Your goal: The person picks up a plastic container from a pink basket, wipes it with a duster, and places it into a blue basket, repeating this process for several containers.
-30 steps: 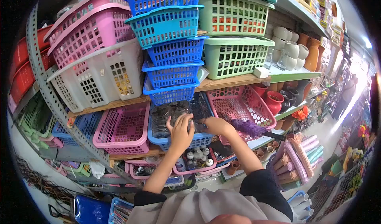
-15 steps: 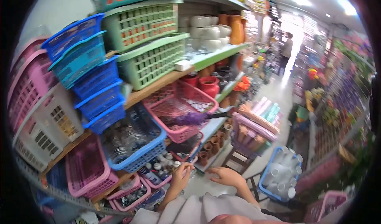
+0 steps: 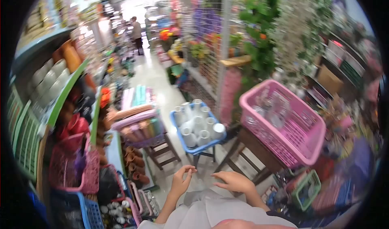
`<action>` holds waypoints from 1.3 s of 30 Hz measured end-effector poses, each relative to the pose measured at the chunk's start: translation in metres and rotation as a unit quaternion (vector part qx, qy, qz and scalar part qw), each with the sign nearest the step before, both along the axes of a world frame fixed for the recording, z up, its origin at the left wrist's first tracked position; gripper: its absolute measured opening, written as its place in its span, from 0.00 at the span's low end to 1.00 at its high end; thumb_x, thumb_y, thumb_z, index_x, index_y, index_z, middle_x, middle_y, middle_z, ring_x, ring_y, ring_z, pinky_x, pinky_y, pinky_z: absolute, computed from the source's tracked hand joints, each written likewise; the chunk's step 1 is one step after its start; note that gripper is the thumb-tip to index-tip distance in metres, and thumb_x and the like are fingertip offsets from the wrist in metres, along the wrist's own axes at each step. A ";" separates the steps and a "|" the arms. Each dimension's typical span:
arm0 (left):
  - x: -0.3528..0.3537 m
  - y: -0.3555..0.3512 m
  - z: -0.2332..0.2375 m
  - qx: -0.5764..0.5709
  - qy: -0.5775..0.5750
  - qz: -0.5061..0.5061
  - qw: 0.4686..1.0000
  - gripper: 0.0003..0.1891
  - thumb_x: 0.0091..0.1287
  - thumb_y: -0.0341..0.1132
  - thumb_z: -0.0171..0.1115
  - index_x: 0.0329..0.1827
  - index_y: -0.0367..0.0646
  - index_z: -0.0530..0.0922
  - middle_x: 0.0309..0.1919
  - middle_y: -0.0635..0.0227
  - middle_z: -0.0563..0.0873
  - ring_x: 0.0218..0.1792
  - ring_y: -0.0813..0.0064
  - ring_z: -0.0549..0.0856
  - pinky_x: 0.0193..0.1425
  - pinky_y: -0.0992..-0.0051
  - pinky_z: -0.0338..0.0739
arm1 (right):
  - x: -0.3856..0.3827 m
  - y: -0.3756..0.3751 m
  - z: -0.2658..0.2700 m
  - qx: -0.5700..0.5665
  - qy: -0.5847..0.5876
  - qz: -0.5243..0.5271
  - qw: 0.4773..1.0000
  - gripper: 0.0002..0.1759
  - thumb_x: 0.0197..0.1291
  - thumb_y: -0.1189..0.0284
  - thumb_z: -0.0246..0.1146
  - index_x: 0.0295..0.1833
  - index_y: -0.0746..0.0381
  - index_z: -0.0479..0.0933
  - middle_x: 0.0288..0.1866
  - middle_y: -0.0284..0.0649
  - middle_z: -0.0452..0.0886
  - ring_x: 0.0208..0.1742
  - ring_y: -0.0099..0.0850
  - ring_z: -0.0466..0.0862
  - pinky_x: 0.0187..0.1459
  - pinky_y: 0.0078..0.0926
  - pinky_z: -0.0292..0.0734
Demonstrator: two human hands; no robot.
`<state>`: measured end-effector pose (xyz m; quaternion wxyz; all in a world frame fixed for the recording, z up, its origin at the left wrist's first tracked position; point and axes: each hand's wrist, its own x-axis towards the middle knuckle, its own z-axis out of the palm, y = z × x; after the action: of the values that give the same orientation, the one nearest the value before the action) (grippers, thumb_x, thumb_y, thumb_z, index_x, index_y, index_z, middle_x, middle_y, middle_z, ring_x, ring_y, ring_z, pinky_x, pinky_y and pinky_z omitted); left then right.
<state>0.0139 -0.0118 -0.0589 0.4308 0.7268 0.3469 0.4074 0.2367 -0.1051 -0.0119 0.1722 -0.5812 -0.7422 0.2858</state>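
Observation:
At the bottom centre, my left hand (image 3: 182, 180) is raised with thumb and fingertips drawn together; whether anything is between them is too small to tell. My right hand (image 3: 234, 182) is beside it, a gap between the two, its fingers apart and nothing in it. Just beyond both hands, a blue basket (image 3: 197, 151) of white cylindrical vases (image 3: 198, 121) rests on a stool. A large pink basket (image 3: 310, 154) with clear items inside sits on a dark wooden stool (image 3: 259, 148) to the right.
A purple basket (image 3: 152, 141) of wrapped rolls stands on another stool. Shelves with pots (image 3: 50, 77) and a pink basket (image 3: 52, 170) line the left. Hanging greenery (image 3: 259, 22) and a wire rack are at the right. A person (image 3: 136, 32) stands far down the aisle (image 3: 156, 73).
The view has swung right, so the stacked baskets at left have mostly left it and the large pink basket has come in. My hands stay near the bottom centre.

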 end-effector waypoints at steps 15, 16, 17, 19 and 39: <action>0.222 0.057 0.156 0.346 -0.037 -0.361 0.865 0.12 0.58 0.21 0.58 0.45 0.40 0.78 0.39 0.62 0.85 0.44 0.61 0.83 0.50 0.66 0.73 | 0.127 -0.139 0.152 0.128 -0.007 -0.204 0.970 0.22 0.63 0.63 0.62 0.59 0.61 0.75 0.48 0.44 0.83 0.47 0.40 0.83 0.50 0.34 0.77; 0.236 0.060 0.177 0.376 -0.020 -0.371 0.849 0.12 0.58 0.22 0.59 0.45 0.41 0.78 0.39 0.61 0.85 0.45 0.60 0.83 0.50 0.65 0.73 | 0.141 -0.136 0.159 0.140 0.004 -0.192 0.971 0.22 0.63 0.63 0.62 0.59 0.62 0.75 0.49 0.45 0.82 0.47 0.41 0.83 0.51 0.34 0.77; 0.253 0.063 0.195 0.405 -0.004 -0.380 0.832 0.12 0.59 0.24 0.60 0.46 0.41 0.77 0.40 0.61 0.84 0.45 0.59 0.82 0.50 0.64 0.73 | 0.158 -0.131 0.166 0.099 0.006 -0.196 0.976 0.23 0.63 0.62 0.61 0.60 0.63 0.74 0.50 0.47 0.82 0.49 0.41 0.83 0.52 0.34 0.78; 0.295 0.074 0.215 0.440 0.050 -0.397 0.804 0.11 0.60 0.30 0.62 0.46 0.42 0.76 0.41 0.60 0.84 0.46 0.57 0.81 0.51 0.64 0.73 | 0.189 -0.115 0.179 0.113 -0.029 -0.205 0.972 0.25 0.64 0.59 0.61 0.60 0.64 0.74 0.51 0.49 0.81 0.51 0.41 0.82 0.53 0.35 0.77; 0.515 0.140 0.109 0.529 0.293 -0.389 0.695 0.43 0.42 0.47 0.76 0.63 0.43 0.69 0.60 0.60 0.74 0.63 0.56 0.72 0.59 0.49 0.66 | 0.366 0.036 0.069 -0.030 -0.192 -0.393 0.899 0.52 0.39 0.51 0.76 0.63 0.70 0.61 0.59 0.57 0.68 0.56 0.52 0.77 0.53 0.43 0.77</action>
<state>0.5294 0.1279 0.0500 -0.0287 0.9872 -0.1309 0.0864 0.6031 -0.0689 0.0574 0.1072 -0.8741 -0.4632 0.0993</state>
